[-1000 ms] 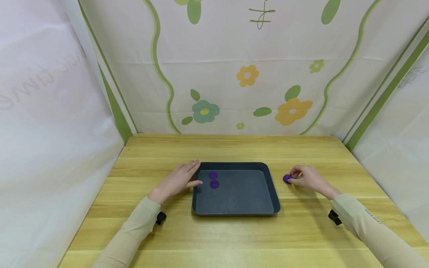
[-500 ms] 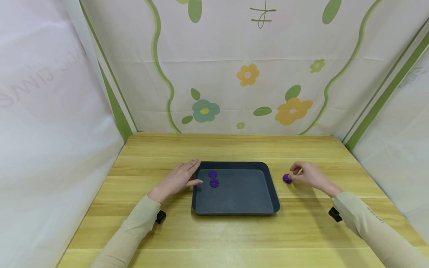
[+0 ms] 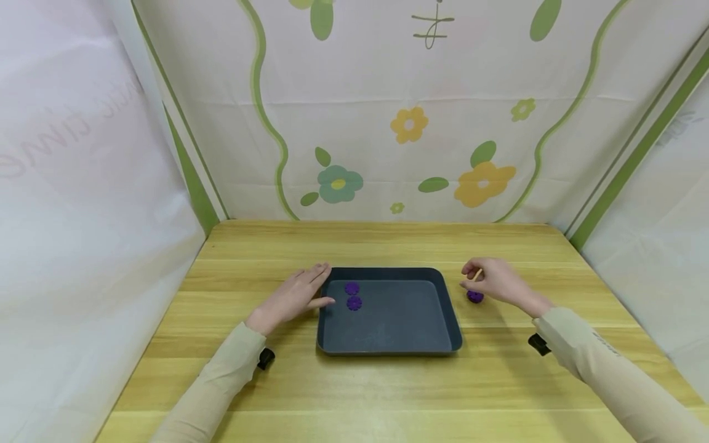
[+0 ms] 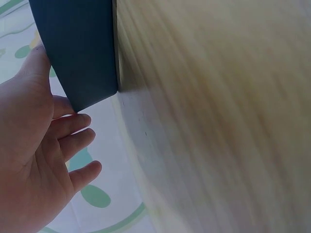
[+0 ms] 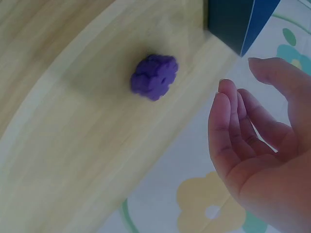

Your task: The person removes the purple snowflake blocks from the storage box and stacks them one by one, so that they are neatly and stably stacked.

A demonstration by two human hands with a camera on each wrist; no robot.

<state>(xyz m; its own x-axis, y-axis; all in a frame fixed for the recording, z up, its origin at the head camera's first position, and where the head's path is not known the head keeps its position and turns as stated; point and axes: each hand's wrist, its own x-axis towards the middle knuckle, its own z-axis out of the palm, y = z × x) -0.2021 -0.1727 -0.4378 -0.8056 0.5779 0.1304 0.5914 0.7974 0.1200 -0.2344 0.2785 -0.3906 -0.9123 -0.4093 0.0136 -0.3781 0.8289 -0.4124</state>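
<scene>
My left hand (image 3: 296,294) rests at the left rim of a dark grey rectangular tray (image 3: 390,320), fingers straight at its far corner and thumb over the edge. In the left wrist view, the hand (image 4: 36,131) touches the tray's outer wall (image 4: 80,53). Two purple notched discs (image 3: 354,303) lie inside the tray, near its left side. On the table to the right sits a small clump of purple notched discs (image 3: 475,296), apparently stacked. Just above it hovers my right hand (image 3: 495,280), holding nothing; the right wrist view shows thumb and fingers (image 5: 233,119) apart.
The wooden table (image 3: 376,394) carries the tray at its middle. A white cloth printed with flowers (image 3: 371,123) hangs behind the table's far edge, and white cloth (image 3: 94,203) closes both sides. A tray corner (image 5: 233,24) is close to my right hand.
My right hand has let go of the purple discs, risen and shifted left toward the tray. The discs stay on the table. My left hand and the tray have not moved.
</scene>
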